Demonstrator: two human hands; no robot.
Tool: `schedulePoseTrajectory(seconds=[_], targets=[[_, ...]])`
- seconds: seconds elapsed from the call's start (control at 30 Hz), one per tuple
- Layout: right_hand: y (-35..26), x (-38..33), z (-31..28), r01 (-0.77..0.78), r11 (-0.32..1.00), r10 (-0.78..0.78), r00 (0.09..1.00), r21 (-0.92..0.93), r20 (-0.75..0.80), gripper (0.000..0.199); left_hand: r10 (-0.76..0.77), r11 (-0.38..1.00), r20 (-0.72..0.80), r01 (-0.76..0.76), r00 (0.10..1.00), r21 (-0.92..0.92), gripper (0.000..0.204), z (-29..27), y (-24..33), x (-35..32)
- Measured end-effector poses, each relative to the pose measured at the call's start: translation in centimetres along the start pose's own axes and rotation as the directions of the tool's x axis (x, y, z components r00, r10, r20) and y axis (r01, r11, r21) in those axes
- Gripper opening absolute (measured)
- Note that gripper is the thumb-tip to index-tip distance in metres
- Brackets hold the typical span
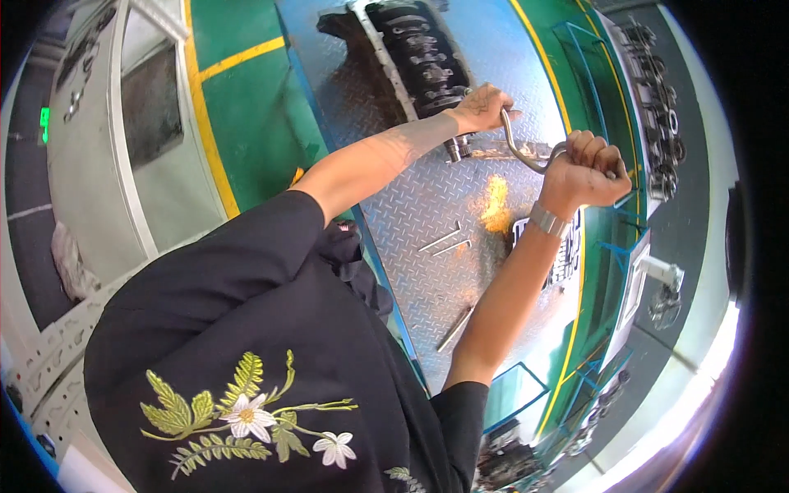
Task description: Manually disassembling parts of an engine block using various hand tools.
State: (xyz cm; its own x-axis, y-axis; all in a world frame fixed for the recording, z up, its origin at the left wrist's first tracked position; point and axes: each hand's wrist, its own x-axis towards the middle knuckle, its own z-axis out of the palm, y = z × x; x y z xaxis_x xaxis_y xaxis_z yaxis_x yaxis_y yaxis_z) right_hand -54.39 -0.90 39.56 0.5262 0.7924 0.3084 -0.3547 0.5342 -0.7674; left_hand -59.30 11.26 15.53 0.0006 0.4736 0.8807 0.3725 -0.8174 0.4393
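Note:
My left hand (486, 108) is closed round one end of a bent metal crank handle (513, 146), shaped like a speed brace. Its other end is in my right hand (585, 169), closed in a fist. The handle's curved middle hangs between the two hands, over the table. Beside my left hand lies a dark engine block (419, 53) with its inner row of parts facing up. A round metal end piece (457, 149) shows just below my left wrist. Whether the handle touches the block cannot be made out.
The blue-edged metal table (411, 201) has a tread-plate top. On it are orange-yellow crumbs (496, 205), L-shaped keys (441, 237), a thin rod (454, 329) and a tool case (561, 261) partly behind my right forearm. Engine parts (657, 107) line a rack at right.

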Motion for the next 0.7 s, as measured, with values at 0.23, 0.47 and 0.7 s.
schedulePoseTrajectory(seconds=[0.23, 0.47, 0.7], targets=[[4.2, 5.6, 3.6, -0.047, 0.985, 0.057, 0.996, -0.166, 0.061, 0.042, -0.366, 0.895, 0.402, 0.435, 0.839, -0.095, 0.032, -0.8, -1.4, 1.0], [6.8, 12.1, 8.8, -0.134, 0.936, 0.103, 0.989, -0.327, -0.11, 0.041, -0.162, 0.984, 0.343, 0.18, 0.925, -0.02, 0.063, -2.3, 0.9, 5.9], [9.2, 12.8, 8.2, -0.166, 0.927, 0.162, 0.986, -0.335, -0.04, 0.046, -0.113, 0.571, 0.663, 0.594, 0.74, -0.566, 0.021, 0.5, 2.1, 10.1]])
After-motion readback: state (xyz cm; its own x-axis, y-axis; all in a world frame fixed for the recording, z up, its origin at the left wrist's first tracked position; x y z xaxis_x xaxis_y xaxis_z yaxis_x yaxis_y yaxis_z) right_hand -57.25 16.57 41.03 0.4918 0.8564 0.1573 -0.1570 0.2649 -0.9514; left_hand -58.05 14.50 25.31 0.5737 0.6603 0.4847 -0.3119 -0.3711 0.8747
